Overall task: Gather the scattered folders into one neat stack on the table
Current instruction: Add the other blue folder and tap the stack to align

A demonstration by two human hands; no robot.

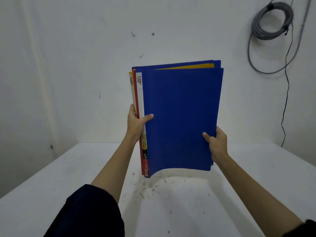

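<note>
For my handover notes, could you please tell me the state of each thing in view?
Folders: bunched upright, held above the table, edges uneven.
Left hand: gripping the folders' spine side.
Right hand: gripping their opposite edge.
Table: white, speckled with dirt.
Cable: coiled, hanging on the wall.

Blue folder's spine strip (139, 93) reads "Folder One" and "CLIP".

folders (179, 117): upright bundle above the table (51, 185), clear of it | left hand (136, 125) at their left edge, right hand (217, 144) at their right | coiled cable (271, 21) on wall, upper right
</note>
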